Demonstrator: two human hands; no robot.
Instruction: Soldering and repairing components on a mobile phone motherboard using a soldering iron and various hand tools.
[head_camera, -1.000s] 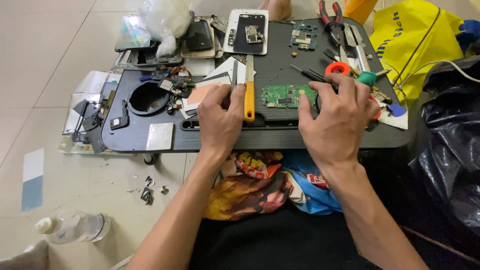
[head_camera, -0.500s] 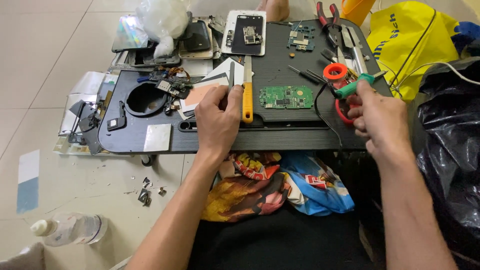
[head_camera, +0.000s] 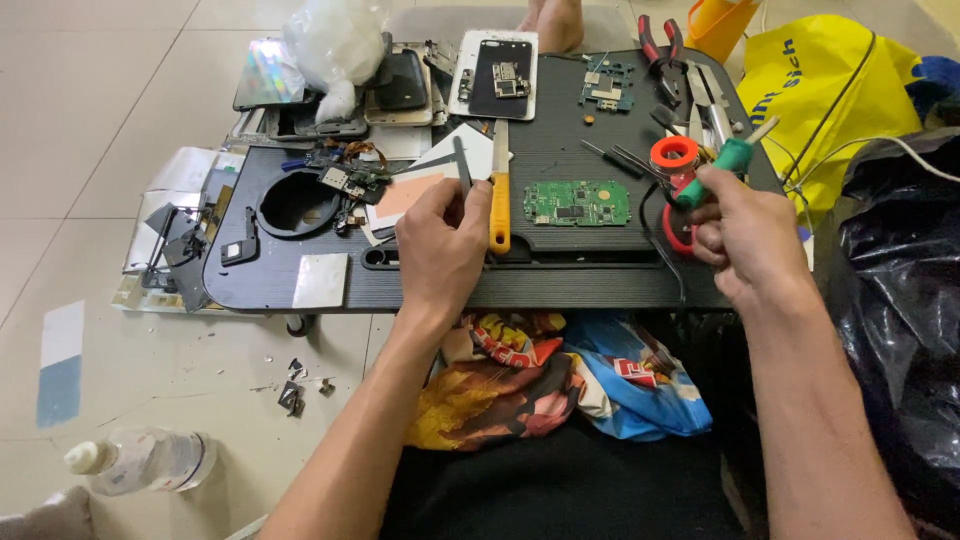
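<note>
Circuit board (head_camera: 577, 203) sits centre on the lap table (head_camera: 560, 285). Knife (head_camera: 499, 195) just beside it at 9 o'clock, tape roll (head_camera: 674, 155) at 2, pliers (head_camera: 660, 42) further out at 1. Opened phone (head_camera: 497, 75) at 11. Bottle (head_camera: 140, 461) on floor (head_camera: 90, 100), far 7.

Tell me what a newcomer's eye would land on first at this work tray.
The green circuit board lies bare at the middle of the dark tray, between the two hands. The right hand holds a green-handled tool raised at the tray's right edge, while the left hand rests beside a yellow-handled tool. Opened phones and loose parts crowd the far side.
</note>
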